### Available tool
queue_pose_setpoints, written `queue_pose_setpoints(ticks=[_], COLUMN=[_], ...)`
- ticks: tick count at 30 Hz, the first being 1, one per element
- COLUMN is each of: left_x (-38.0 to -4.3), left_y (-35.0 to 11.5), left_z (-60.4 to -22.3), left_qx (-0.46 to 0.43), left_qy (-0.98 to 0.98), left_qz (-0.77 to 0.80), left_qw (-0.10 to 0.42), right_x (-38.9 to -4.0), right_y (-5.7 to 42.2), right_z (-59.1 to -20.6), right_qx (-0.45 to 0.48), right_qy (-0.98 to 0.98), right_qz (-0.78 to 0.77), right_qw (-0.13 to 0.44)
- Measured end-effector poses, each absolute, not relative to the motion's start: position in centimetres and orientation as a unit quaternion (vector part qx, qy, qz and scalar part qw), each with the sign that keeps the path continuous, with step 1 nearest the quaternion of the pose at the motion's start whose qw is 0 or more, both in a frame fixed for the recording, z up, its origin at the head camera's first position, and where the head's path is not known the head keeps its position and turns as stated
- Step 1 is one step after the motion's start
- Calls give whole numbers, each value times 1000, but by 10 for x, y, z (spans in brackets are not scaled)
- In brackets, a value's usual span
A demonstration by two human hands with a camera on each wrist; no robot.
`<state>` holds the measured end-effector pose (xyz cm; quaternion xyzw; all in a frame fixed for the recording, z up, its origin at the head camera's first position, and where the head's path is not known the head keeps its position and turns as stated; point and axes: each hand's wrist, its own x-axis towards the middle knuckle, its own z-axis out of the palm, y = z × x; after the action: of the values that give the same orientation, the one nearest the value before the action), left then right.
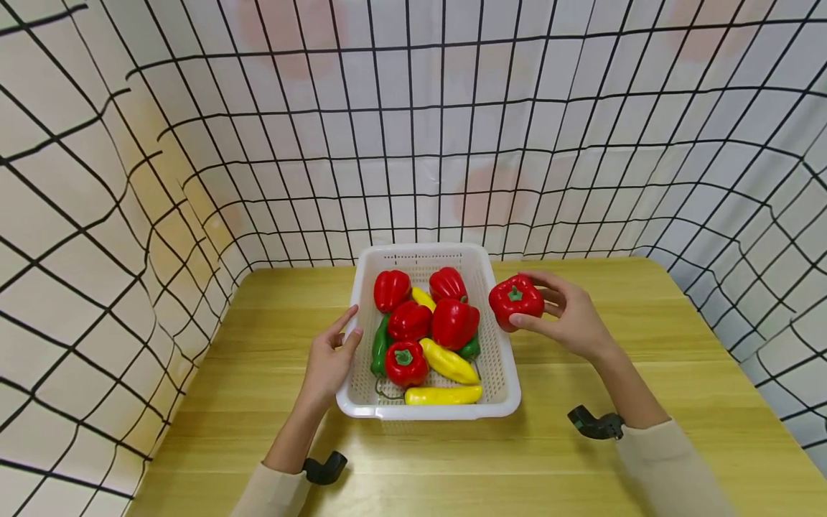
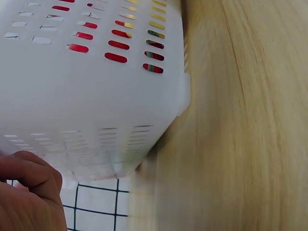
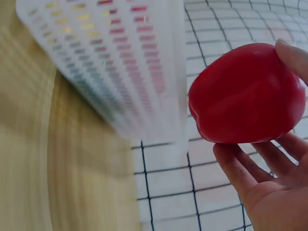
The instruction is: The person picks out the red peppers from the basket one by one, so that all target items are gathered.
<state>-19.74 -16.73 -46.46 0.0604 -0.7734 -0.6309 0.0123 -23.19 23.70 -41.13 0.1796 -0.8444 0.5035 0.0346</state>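
In the head view my right hand (image 1: 568, 312) grips a red bell pepper (image 1: 515, 296) between thumb and fingers, its green stem facing the camera. The pepper is held just off the right rim of a white plastic basket (image 1: 507, 373); the right wrist view shows the same red pepper (image 3: 248, 94) beside the slotted wall. My left hand (image 1: 329, 362) holds the basket's left rim, thumb and forefinger at the edge. In the left wrist view, curled fingers (image 2: 36, 173) lie close to the outer wall. Inside the basket are several red bell peppers (image 1: 455, 323).
Yellow peppers (image 1: 442, 395) and green peppers (image 1: 381, 346) also lie in the basket. It stands on a wood-grain table (image 1: 258, 337). A black wire grid (image 1: 413, 154) backed by pale cloth rises behind the table and at both sides.
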Motion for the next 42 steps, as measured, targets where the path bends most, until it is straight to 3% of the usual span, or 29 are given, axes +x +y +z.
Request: queue_pose_setpoints(ticks=[15,31,42], left_x=[-201,-199,-198], left_y=[-170,-170,-171], left_z=[-470,-472,-466], left_qx=[38,46,53], left_qy=[-744,-753,-769], left_qz=[-666,-656,-637], left_qw=[-24,-20,-13], right_x=[-267,-301,-310], right_y=[275,280,281], right_z=[-436,-478,-488], right_qx=[94,35,21], right_qy=[-859,-855,-843], right_qz=[503,516,538], right_qw=[9,-23,-13])
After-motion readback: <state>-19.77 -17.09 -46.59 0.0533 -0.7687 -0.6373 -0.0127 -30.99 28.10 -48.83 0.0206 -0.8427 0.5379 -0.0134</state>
